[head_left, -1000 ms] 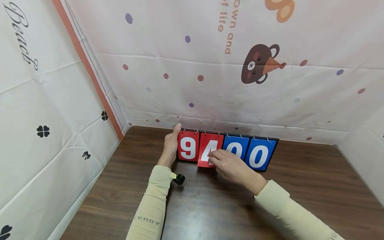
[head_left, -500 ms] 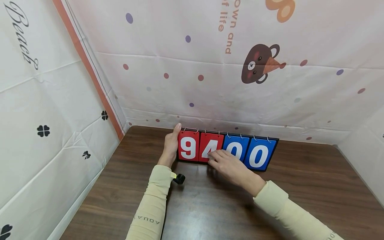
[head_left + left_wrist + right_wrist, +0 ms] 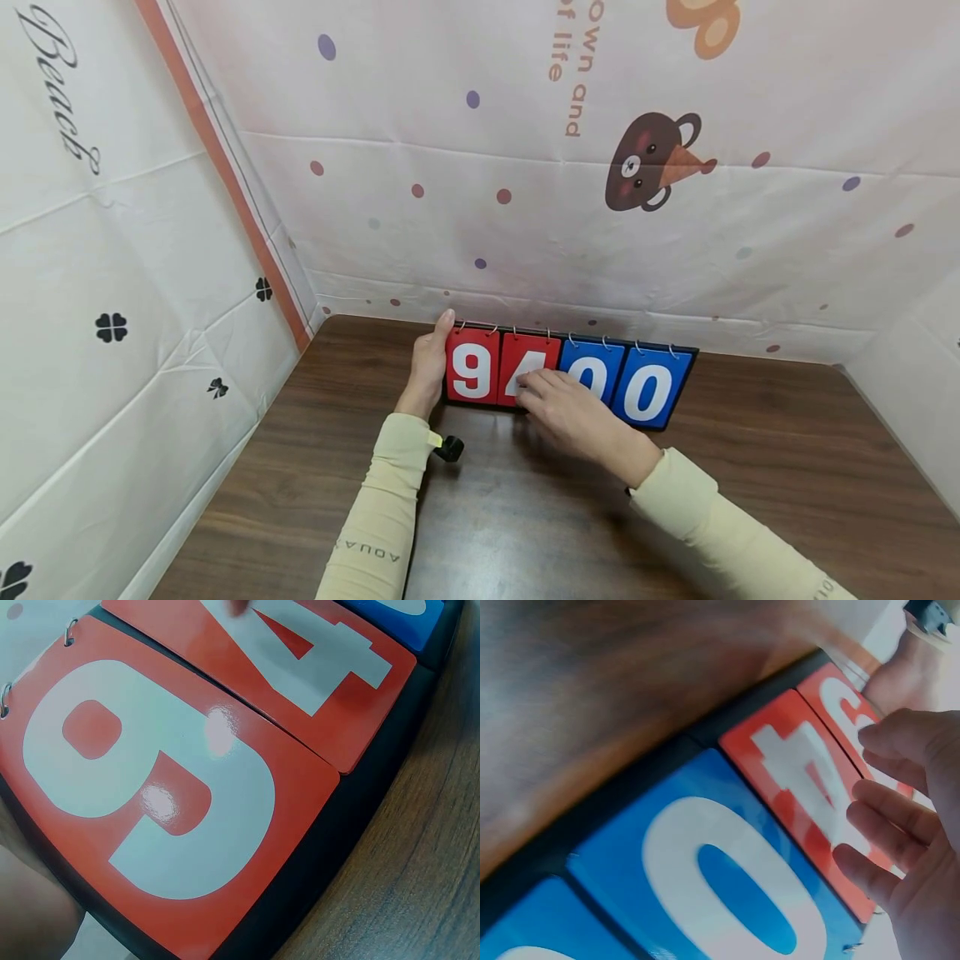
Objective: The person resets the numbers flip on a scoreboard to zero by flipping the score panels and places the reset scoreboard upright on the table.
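A flip scoreboard with a black frame (image 3: 319, 859) stands tilted on the table, its cards hung from metal rings. It reads a red 9 card (image 3: 472, 371), a red 4 card (image 3: 521, 354), and two blue 0 cards, the outer blue card (image 3: 648, 387) at the right end. My left hand (image 3: 427, 371) grips the board's left end, thumb at the top corner; its other fingers are hidden behind. My right hand (image 3: 573, 417) is over the red 4, partly covering it and the inner 0. In the right wrist view its loosely bent fingers (image 3: 900, 810) are spread, pinching nothing.
The dark wooden table (image 3: 487, 533) runs under both forearms. A white printed cloth (image 3: 375, 208) hangs right behind the board, with more cloth at both sides. A small black device (image 3: 450, 448) sits at my left wrist.
One second ago the red 4 card's lower edge stuck out toward me at my right fingers; now it lies flat against the board. My right hand has shifted slightly; the left stays put.
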The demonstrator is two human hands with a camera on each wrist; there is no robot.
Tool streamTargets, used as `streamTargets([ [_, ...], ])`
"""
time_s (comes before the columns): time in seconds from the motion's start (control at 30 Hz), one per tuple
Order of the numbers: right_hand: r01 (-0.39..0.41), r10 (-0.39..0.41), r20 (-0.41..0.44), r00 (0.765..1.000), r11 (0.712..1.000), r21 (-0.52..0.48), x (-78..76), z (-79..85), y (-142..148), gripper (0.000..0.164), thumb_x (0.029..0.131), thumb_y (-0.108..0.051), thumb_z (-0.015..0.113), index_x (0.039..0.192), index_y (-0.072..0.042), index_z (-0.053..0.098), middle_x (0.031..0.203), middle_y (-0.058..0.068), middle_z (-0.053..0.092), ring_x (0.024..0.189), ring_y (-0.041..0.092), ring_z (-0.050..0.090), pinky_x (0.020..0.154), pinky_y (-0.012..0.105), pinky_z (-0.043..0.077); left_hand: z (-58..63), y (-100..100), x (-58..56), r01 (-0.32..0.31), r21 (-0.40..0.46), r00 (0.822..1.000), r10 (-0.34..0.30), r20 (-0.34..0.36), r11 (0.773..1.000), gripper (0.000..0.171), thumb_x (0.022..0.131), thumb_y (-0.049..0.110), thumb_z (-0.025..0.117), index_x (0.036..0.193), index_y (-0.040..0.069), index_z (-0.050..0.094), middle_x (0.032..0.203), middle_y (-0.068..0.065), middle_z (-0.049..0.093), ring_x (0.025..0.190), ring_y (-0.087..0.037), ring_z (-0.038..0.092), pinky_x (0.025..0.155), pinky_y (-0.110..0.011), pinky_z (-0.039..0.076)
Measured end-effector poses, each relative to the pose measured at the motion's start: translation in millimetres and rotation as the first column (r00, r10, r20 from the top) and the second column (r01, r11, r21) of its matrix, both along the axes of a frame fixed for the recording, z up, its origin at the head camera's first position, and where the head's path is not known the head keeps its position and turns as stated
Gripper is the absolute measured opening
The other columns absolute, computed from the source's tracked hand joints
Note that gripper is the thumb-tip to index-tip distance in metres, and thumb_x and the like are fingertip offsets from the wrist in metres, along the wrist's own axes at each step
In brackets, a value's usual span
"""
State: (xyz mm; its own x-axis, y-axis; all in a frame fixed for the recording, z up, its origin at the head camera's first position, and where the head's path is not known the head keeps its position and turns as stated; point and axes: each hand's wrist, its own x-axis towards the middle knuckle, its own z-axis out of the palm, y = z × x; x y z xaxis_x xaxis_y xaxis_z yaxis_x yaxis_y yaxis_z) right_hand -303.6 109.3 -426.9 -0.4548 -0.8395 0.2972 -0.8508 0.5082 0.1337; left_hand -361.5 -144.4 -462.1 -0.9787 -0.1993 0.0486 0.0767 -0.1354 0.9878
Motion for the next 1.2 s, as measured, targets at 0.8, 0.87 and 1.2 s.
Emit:
streamTargets([
  [0.8,0.217,-0.152,0.206,0.967,0.913,-0.344,-53.9,81.3,-26.6,0.025,0.097,-0.006,0.075,0.122,-0.003,0.072,0.124,0.014,0.068,0.111,0.029,0.066,0.095,0.045,0.057,0.9,1.7,-0.8,-0.016,0.0,0.999,0.016,0.035,1.0,0.053,0.102,0.058,0.062,0.081,0.01,0.074,0.084,-0.003,0.07,0.085,-0.017,0.062,0.08,-0.035,0.049],
  [0.87,0.274,-0.191,0.263,0.946,0.904,-0.329,-62.1,80.8,-27.3,0.025,0.099,-0.008,0.074,0.123,-0.002,0.072,0.123,0.015,0.068,0.109,0.03,0.066,0.095,0.046,0.057,0.9,2.2,-0.9,-0.017,0.002,0.999,0.017,0.029,1.0,0.053,0.102,0.057,0.062,0.079,0.01,0.074,0.082,-0.003,0.07,0.083,-0.016,0.062,0.079,-0.034,0.049],
  [1.2,0.447,-0.249,0.507,0.825,0.837,-0.316,-106.3,73.6,-22.3,0.026,0.102,-0.005,0.068,0.127,0.003,0.069,0.127,0.02,0.065,0.116,0.036,0.064,0.099,0.051,0.053,-0.8,2.4,-1.0,-0.01,0.007,1.0,0.01,0.018,1.0,0.052,0.103,0.056,0.062,0.08,0.011,0.073,0.082,-0.003,0.069,0.084,-0.017,0.061,0.079,-0.034,0.049],
])
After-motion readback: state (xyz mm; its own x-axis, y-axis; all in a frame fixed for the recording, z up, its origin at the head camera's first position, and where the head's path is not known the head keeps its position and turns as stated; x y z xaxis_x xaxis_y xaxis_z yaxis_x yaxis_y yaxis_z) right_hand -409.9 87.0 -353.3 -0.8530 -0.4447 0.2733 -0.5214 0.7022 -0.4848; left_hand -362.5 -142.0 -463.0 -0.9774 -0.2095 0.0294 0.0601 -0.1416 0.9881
